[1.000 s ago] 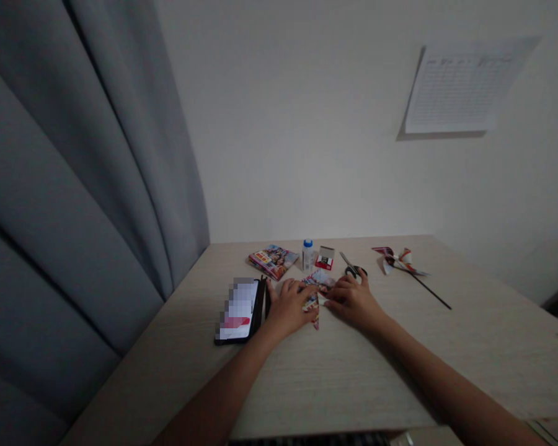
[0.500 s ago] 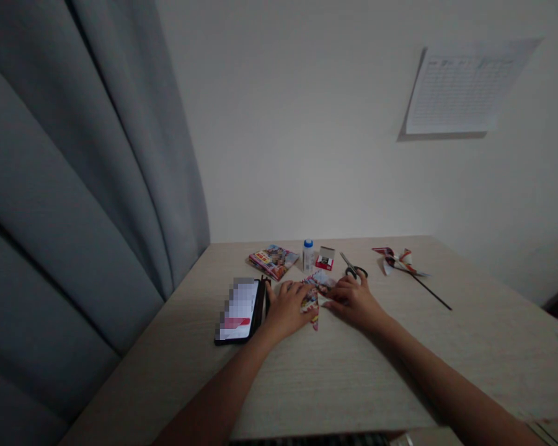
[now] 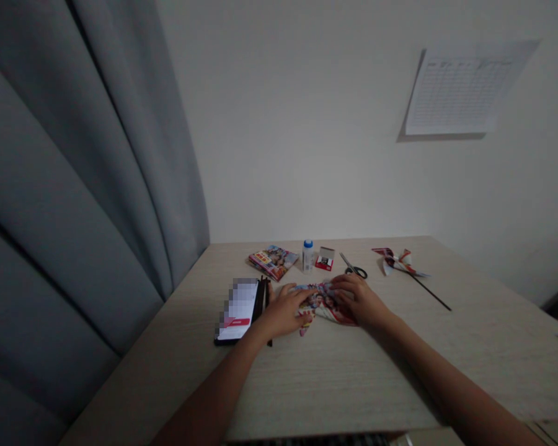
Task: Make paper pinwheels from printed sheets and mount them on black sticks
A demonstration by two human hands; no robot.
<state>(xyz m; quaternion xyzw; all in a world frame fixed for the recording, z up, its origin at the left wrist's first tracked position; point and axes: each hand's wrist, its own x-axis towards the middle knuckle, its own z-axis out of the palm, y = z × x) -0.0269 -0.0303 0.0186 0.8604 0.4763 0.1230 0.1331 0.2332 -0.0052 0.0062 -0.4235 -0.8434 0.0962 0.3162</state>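
A sheet of colourful printed paper (image 3: pixel 325 308) lies on the table between my two hands, partly folded and creased. My left hand (image 3: pixel 284 310) rests on its left part with the fingers spread and stretched out. On the right part, my right hand (image 3: pixel 356 298) has its fingers bent over the paper, gripping it. A strip of the sheet shows a red and pale band toward the right. Some of the sheet is hidden beneath my fingers.
A phone (image 3: pixel 239 310) and dark sticks (image 3: pixel 268 291) lie left. Behind are printed booklets (image 3: pixel 273 261), a blue-capped bottle (image 3: pixel 307 257), a small red box (image 3: pixel 325 259) and scissors (image 3: pixel 353 267). A paper pinwheel (image 3: pixel 397 261) on a dark stick lies right.
The right part of the paper has spread out toward me and to the right, showing a red band. My right hand has shifted slightly right; my left hand has moved slightly left.
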